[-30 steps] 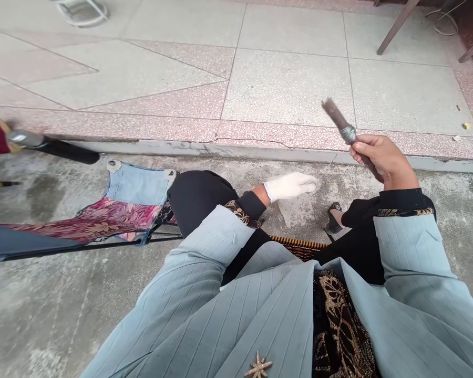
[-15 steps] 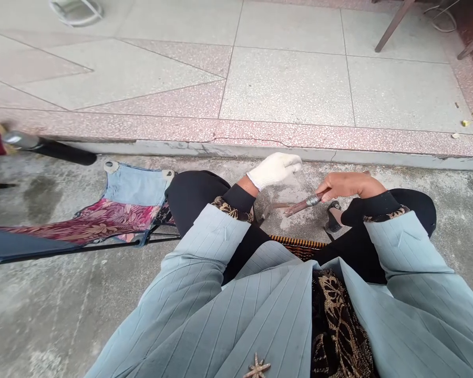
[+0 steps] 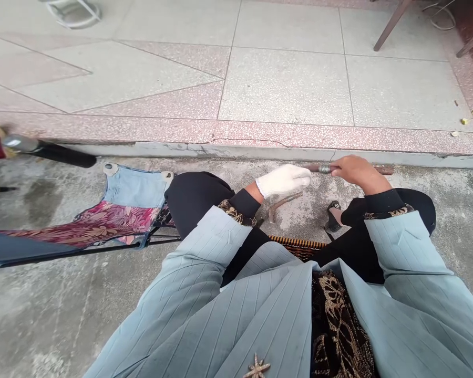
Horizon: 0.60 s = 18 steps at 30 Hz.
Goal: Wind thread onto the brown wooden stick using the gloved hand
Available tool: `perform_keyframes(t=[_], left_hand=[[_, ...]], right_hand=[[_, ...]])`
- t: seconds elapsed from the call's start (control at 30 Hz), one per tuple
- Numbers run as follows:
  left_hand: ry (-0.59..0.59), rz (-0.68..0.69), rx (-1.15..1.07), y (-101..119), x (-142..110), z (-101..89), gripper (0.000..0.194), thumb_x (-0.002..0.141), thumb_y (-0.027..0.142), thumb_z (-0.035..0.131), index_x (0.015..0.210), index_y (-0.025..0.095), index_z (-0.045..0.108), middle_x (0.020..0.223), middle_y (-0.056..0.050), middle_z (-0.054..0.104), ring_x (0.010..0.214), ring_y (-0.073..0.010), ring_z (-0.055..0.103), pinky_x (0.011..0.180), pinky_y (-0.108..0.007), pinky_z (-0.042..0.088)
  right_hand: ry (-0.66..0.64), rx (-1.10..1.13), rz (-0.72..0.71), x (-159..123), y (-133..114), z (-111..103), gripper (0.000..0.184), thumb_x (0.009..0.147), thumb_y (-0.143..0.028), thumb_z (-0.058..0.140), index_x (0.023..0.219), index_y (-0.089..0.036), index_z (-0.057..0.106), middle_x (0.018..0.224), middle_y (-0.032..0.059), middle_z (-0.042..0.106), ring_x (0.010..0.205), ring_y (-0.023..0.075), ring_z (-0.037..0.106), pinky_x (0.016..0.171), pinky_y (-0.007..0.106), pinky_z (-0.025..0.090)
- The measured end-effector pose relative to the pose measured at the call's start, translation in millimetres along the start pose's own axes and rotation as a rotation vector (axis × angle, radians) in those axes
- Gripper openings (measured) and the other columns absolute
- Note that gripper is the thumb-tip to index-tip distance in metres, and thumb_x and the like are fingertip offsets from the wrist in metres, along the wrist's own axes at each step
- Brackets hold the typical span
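My right hand (image 3: 352,170), bare, is wrapped round a brown wooden stick (image 3: 384,170) held roughly level above the ground. A band of silvery wire (image 3: 324,168) is wound round the stick, just left of my right fingers. My left hand (image 3: 286,179), in a white knitted glove, is closed at the stick's left end. Whether it pinches the wire or the stick tip cannot be made out. On the concrete below lies a bent brown hooked piece (image 3: 284,202), partly hidden by my sleeve and knee.
A folding chair (image 3: 114,210) with denim and floral cloth stands at left, near a black handle (image 3: 65,153). A low step edge (image 3: 236,151) runs ahead, tiled above. Beneath me is a woven seat (image 3: 297,245). Furniture legs (image 3: 392,23) stand at upper right.
The stick has swung up from a slant to nearly level, its left end now beside my glove. My right hand has risen slightly; my left has moved a little right and down.
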<state>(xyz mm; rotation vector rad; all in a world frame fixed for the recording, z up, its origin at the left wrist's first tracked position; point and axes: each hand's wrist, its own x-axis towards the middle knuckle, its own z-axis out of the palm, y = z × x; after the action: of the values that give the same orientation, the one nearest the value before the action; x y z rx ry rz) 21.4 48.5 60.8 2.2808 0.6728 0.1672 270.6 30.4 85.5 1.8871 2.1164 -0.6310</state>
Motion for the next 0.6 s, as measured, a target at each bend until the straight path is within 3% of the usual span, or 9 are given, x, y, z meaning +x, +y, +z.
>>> perform_keyframes(t=[0.07,0.13,0.2,0.3,0.37,0.43,0.5,0.6], left_hand=[[0.092,-0.052,0.003,-5,-1,-9.6,0.032,0.095,0.034,0.042,0.092,0.016,0.068,0.081,-0.001,0.065,0.073,-0.0138,0.055,0.072,-0.025,0.040],[0.166,-0.102,-0.020,-10,-1,-12.4,0.031,0.095,0.033,0.042,0.092,0.015,0.067,0.081,-0.001,0.064,0.075,-0.0138,0.056,0.074,-0.026,0.040],[0.203,-0.151,-0.055,-12,0,-7.7,0.036,0.097,0.037,0.039,0.093,0.014,0.066,0.083,-0.002,0.065,0.077,-0.0146,0.056,0.074,-0.026,0.041],[0.114,-0.112,-0.071,-10,1,6.5,0.043,0.099,0.044,0.035,0.097,0.014,0.066,0.087,-0.004,0.066,0.079,-0.0159,0.057,0.074,-0.027,0.042],[0.021,-0.040,-0.046,-6,0,13.8,0.042,0.099,0.044,0.036,0.099,0.016,0.066,0.090,-0.004,0.067,0.080,-0.0162,0.058,0.075,-0.027,0.042],[-0.035,0.007,-0.007,-3,-2,15.3,0.039,0.098,0.043,0.038,0.100,0.018,0.067,0.092,-0.004,0.068,0.082,-0.0164,0.060,0.075,-0.026,0.042],[-0.051,0.008,0.055,-1,-4,11.1,0.038,0.098,0.042,0.039,0.100,0.019,0.069,0.089,-0.003,0.068,0.080,-0.0164,0.060,0.073,-0.026,0.042],[-0.010,-0.050,0.159,-4,-7,0.7,0.037,0.096,0.039,0.041,0.100,0.019,0.071,0.088,-0.004,0.070,0.082,-0.0177,0.062,0.074,-0.026,0.043]], right_hand=[[-0.308,0.093,-0.190,-7,-9,-1,0.018,0.082,-0.027,0.064,0.090,-0.023,0.080,0.081,0.0038,0.070,0.073,0.0198,0.059,0.067,0.031,0.037],[-0.476,0.319,-0.419,-17,-12,-8,0.020,0.081,-0.032,0.066,0.092,-0.023,0.080,0.080,0.0003,0.070,0.072,0.0171,0.057,0.068,0.029,0.038],[-0.351,0.568,-0.512,-24,-8,-17,0.030,0.081,-0.040,0.066,0.102,-0.022,0.078,0.084,0.0000,0.069,0.072,0.0154,0.056,0.069,0.028,0.040],[0.102,0.748,-0.349,-23,5,-25,0.035,0.085,-0.043,0.060,0.105,-0.016,0.074,0.082,0.0025,0.065,0.068,0.0143,0.053,0.067,0.028,0.040],[0.285,0.621,-0.181,-14,11,-22,0.032,0.087,-0.038,0.057,0.102,-0.015,0.073,0.080,0.0043,0.065,0.069,0.0162,0.055,0.066,0.029,0.039],[0.293,0.340,-0.039,-5,8,-13,0.029,0.089,-0.034,0.057,0.105,-0.015,0.072,0.085,0.0077,0.068,0.076,0.0208,0.058,0.068,0.031,0.038],[0.178,0.051,0.034,1,-3,-1,0.029,0.091,-0.032,0.056,0.109,-0.014,0.071,0.096,0.0127,0.070,0.085,0.0254,0.060,0.070,0.033,0.037],[-0.107,-0.177,-0.054,-2,-25,12,0.026,0.093,-0.028,0.055,0.107,-0.013,0.070,0.100,0.0167,0.070,0.087,0.0259,0.061,0.068,0.033,0.035]])
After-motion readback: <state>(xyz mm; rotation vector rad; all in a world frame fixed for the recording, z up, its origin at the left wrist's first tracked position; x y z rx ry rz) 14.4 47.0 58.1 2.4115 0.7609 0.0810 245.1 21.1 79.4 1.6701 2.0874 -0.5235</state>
